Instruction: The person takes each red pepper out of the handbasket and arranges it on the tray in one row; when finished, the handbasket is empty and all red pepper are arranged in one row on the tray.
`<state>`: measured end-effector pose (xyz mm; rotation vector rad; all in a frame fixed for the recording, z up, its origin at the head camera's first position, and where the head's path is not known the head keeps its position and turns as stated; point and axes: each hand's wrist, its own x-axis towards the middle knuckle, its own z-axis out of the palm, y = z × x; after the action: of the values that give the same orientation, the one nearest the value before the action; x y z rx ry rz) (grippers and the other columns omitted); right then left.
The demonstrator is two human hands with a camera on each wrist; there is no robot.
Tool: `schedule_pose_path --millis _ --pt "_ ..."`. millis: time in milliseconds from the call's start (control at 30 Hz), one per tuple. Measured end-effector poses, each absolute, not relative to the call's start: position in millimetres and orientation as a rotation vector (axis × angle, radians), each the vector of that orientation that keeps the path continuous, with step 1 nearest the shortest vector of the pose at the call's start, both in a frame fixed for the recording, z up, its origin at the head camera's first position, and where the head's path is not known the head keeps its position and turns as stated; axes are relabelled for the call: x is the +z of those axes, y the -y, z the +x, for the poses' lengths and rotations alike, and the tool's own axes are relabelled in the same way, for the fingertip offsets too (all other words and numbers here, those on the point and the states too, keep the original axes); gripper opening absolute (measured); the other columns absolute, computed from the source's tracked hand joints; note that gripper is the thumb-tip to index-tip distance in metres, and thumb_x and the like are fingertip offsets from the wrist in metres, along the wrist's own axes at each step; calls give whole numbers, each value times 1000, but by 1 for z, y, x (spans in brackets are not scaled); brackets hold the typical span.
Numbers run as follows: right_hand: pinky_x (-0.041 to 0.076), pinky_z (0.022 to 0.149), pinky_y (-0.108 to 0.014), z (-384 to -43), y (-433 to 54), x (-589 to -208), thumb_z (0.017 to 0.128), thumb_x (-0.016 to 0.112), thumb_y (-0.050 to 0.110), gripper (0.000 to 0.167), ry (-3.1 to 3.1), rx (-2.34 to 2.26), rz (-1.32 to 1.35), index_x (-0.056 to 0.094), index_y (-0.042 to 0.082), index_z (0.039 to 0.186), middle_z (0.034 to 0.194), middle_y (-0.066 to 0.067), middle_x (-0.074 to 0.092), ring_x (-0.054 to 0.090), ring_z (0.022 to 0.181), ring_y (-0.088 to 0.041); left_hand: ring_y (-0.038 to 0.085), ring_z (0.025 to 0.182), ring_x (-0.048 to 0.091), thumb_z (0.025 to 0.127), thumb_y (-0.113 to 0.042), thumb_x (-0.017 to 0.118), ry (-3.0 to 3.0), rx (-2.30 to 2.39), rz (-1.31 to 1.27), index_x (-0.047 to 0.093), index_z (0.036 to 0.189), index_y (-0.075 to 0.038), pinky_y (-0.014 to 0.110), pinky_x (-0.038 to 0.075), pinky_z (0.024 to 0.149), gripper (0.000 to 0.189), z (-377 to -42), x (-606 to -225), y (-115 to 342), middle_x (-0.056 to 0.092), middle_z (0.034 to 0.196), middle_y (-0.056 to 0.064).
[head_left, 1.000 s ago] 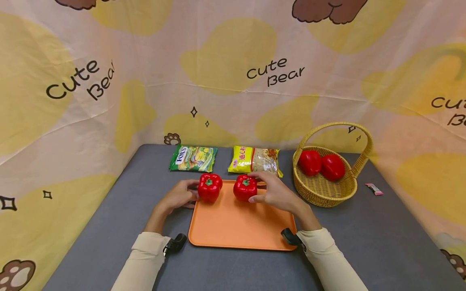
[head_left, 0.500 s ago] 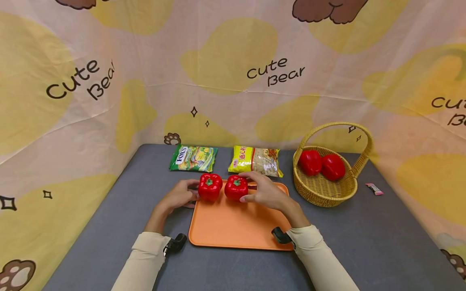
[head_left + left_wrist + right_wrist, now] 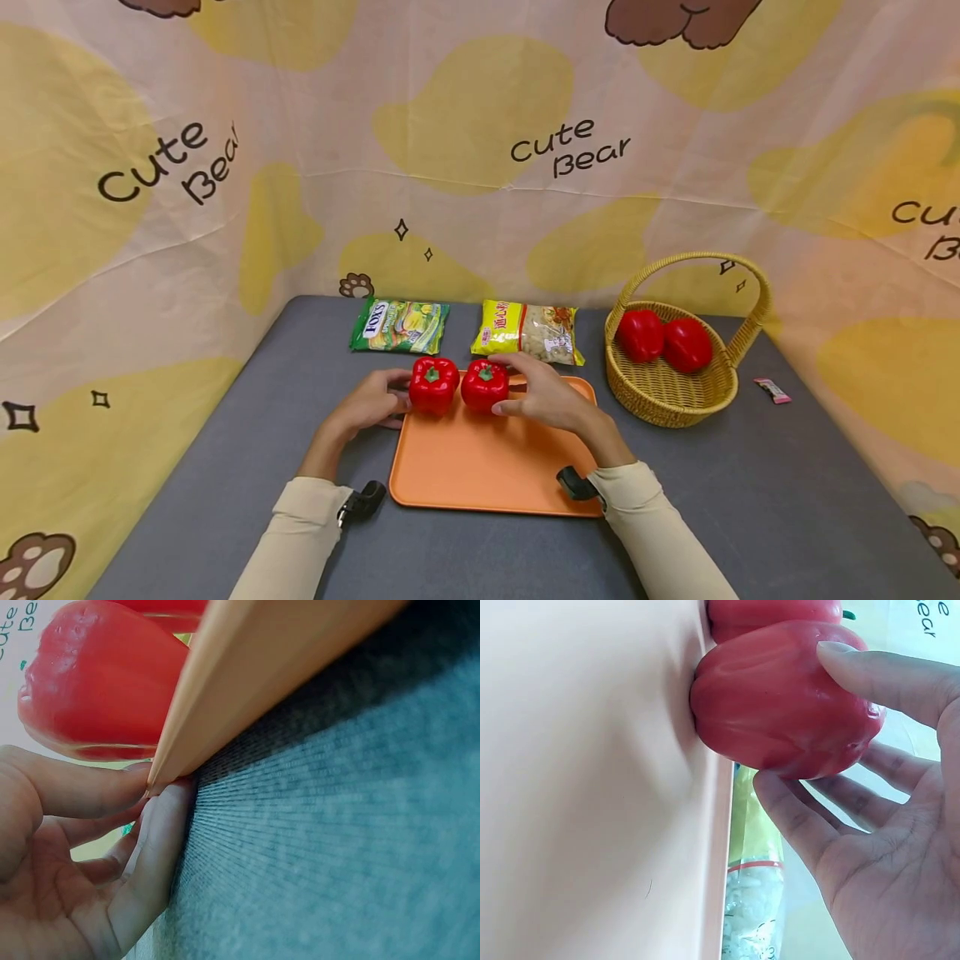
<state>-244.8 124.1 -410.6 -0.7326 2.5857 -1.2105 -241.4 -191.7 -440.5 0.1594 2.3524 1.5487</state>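
Note:
Two red bell peppers with green stems stand side by side on the far left of an orange tray [image 3: 487, 475]. My right hand [image 3: 543, 393] holds the right-hand bell pepper [image 3: 482, 387], thumb on the near side and fingers behind. In the right wrist view this bell pepper [image 3: 780, 701] rests on the tray, close to the other. My left hand [image 3: 369, 403] is beside the left bell pepper [image 3: 431, 390]. The left wrist view shows its thumb above and its fingers beneath the tray's rim [image 3: 176, 750], pinching it.
A wicker basket [image 3: 671, 408] with two red vegetables or fruits [image 3: 688, 345] stands right of the tray. Behind the tray lie a green Fox's bag [image 3: 401, 327] and a yellow pasta bag [image 3: 525, 332]. A small pink wrapped candy [image 3: 772, 391] lies far right.
My right hand has shifted left with its bell pepper, bringing it closer to the other one; most of this came in the first half second. My left hand stays at the tray's edge.

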Motion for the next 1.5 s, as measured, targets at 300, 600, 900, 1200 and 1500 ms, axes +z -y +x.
schedule_pose_path --millis 300,600,900,1200,1500 --pt "46 117 -54 -245 -122 -411 87 85 22 86 -2526 -1243 -742 43 11 161 158 -9 51 56 139 -32 37 117 70 95 0 58 -2349 1549 153 47 152 9 45 67 80 58 -242 -441 192 61 140 30" --pt "50 114 -52 -247 -121 -413 88 83 18 81 -2487 -1271 -740 45 11 159 155 -9 53 60 135 -32 36 116 70 96 1 58 -2350 1549 152 48 151 9 45 67 80 57 -242 -441 191 61 138 30" --pt "49 116 -51 -247 -122 -412 87 84 21 87 -2471 -1278 -734 41 13 162 157 -7 52 56 140 -31 36 116 70 96 0 58 -2355 1546 148 47 152 8 46 67 80 57 -242 -441 191 61 140 30" --pt "51 112 -57 -236 -142 -399 93 81 25 77 -2562 -1228 -771 45 10 159 154 -13 54 54 140 -37 37 117 69 96 1 58 -2360 1541 149 46 153 8 46 67 81 58 -242 -441 188 61 140 30" --pt "58 104 -54 -222 -178 -390 97 77 20 57 -2695 -1254 -857 56 9 150 149 -13 60 60 134 -36 37 115 70 97 1 57 -2373 1524 147 46 152 8 45 67 80 57 -241 -441 189 64 136 30"
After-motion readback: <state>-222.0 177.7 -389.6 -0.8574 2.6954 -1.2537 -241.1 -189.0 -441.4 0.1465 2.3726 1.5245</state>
